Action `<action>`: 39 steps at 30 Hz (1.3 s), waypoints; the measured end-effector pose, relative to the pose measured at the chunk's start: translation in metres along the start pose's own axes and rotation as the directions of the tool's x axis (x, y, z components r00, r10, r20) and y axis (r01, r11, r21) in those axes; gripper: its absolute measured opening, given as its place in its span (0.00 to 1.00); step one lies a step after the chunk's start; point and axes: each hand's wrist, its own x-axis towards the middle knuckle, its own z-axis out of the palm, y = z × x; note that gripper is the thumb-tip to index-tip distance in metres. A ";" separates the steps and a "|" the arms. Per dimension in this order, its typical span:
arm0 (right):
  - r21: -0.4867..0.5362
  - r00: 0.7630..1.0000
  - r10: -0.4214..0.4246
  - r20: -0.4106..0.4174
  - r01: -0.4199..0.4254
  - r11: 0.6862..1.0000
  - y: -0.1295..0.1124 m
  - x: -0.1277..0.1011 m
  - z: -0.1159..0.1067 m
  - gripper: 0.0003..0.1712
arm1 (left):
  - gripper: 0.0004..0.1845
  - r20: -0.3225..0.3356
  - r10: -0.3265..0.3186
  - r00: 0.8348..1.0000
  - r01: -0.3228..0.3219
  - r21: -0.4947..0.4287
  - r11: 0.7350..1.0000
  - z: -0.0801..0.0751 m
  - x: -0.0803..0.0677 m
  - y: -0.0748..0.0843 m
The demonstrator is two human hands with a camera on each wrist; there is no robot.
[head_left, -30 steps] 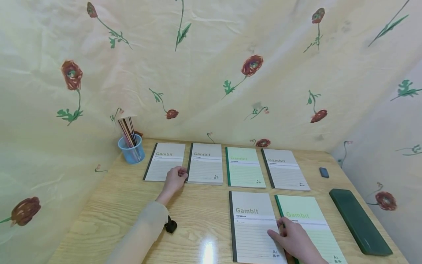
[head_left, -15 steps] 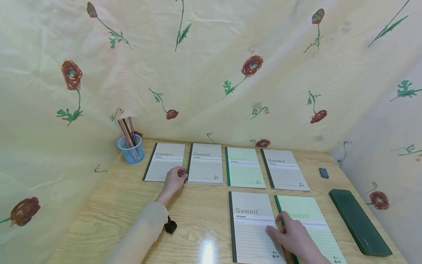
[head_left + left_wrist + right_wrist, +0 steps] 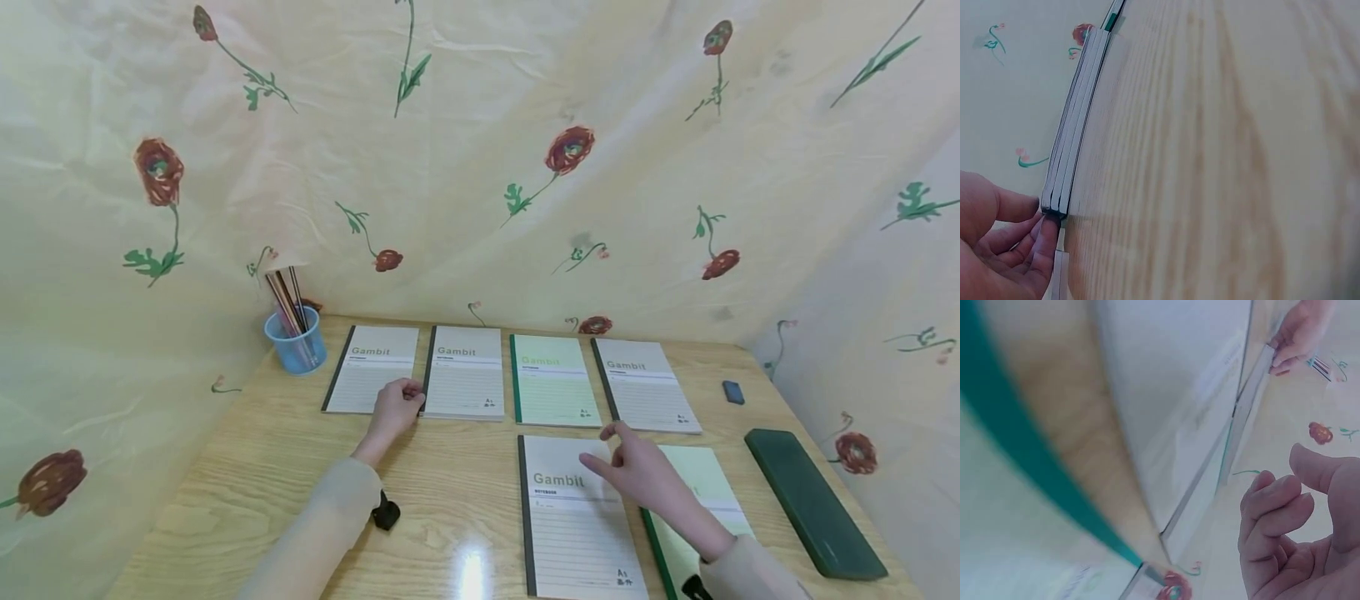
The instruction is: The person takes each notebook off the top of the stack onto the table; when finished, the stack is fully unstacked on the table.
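Six "Gambit" notebooks lie on a wooden table (image 3: 262, 467). The back row has a grey one (image 3: 371, 367), a second grey one (image 3: 465, 371), a green one (image 3: 551, 379) and another grey one (image 3: 645, 383). In front lie a grey notebook (image 3: 570, 525) and a green notebook (image 3: 701, 475), partly hidden by my right arm. My left hand (image 3: 397, 404) pinches the near left corner of the second grey notebook (image 3: 1079, 144). My right hand (image 3: 630, 467) hovers over the front grey notebook, fingers (image 3: 1272, 512) loosely bent, holding nothing.
A blue cup of pencils (image 3: 295, 337) stands at the back left. A dark green case (image 3: 813, 500) lies along the right edge, with a small dark eraser (image 3: 732, 392) behind it. Flowered cloth walls close in the back and both sides.
My right hand has lifted off the seam between the two front notebooks and moved up and away from me. The left hand has stayed put.
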 end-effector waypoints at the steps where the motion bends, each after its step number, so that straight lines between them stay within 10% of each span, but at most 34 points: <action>1: 0.001 1.000 -0.005 0.002 0.005 1.000 -0.003 0.005 0.001 0.30 | 0.10 0.001 0.000 1.000 0.000 -0.001 1.000 0.000 0.000 0.000; 23: 0.117 0.994 -0.019 0.104 0.007 0.993 -0.047 0.107 0.046 0.21 | 0.10 0.042 -0.038 0.998 0.036 0.043 0.998 -0.006 0.000 0.010; 39: 0.182 0.992 0.005 0.124 -0.028 0.983 -0.046 0.140 0.072 0.21 | 0.10 -0.001 -0.033 0.999 0.033 0.068 0.997 -0.008 0.008 0.016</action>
